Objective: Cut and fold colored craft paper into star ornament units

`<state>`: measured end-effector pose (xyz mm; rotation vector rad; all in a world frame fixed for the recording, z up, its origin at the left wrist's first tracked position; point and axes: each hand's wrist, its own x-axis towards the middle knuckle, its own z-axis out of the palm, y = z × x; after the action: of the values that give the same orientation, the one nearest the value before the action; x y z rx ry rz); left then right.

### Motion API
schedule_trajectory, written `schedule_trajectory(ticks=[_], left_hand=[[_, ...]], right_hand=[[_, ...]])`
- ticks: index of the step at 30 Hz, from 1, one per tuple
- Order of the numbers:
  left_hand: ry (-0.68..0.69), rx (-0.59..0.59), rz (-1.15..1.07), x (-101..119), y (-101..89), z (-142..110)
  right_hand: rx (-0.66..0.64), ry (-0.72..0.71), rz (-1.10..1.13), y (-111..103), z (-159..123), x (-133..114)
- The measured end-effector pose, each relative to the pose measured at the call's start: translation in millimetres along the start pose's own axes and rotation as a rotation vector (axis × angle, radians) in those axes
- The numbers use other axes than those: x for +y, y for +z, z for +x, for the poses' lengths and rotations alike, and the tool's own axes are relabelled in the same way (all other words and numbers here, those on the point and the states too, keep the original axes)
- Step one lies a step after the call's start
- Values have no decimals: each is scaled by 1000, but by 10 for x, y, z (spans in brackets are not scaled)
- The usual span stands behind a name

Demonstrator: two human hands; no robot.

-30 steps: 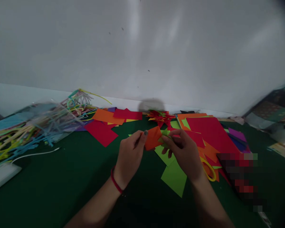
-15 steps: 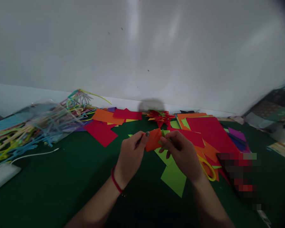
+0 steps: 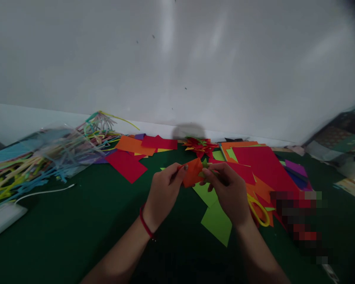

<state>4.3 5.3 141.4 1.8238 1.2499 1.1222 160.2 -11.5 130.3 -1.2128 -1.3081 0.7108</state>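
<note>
At the orange paper point(image 3: 191, 174), hands point(image 3: 163, 192) point(image 3: 231, 193) angle inward.

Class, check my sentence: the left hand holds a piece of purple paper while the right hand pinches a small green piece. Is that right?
The colour is wrong: the head view shows orange paper, not purple, in the left hand.

Dark green desk point(image 3: 85, 221), colourful strips point(image 3: 20, 169) heaped at left, white device point(image 3: 6, 217) near them, red and orange sheets point(image 3: 127, 165), spiky paper cluster point(image 3: 200, 147), light green sheets point(image 3: 218, 224), layered paper pile point(image 3: 266, 163) at right
</note>
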Motion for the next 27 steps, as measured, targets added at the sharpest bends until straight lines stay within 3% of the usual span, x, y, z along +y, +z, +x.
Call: schedule_trajectory(ticks=[8,15,27], left_hand=[[-4,46,25,-18,30,1],[-11,-5,15,0,14,3],[-23,-2,-39,-11,14,12]], right_hand=[[-94,67,-44,-33,54,33],[-238,116,-74,-189,55,-51],[-132,67,-67,-82,39,-29]])
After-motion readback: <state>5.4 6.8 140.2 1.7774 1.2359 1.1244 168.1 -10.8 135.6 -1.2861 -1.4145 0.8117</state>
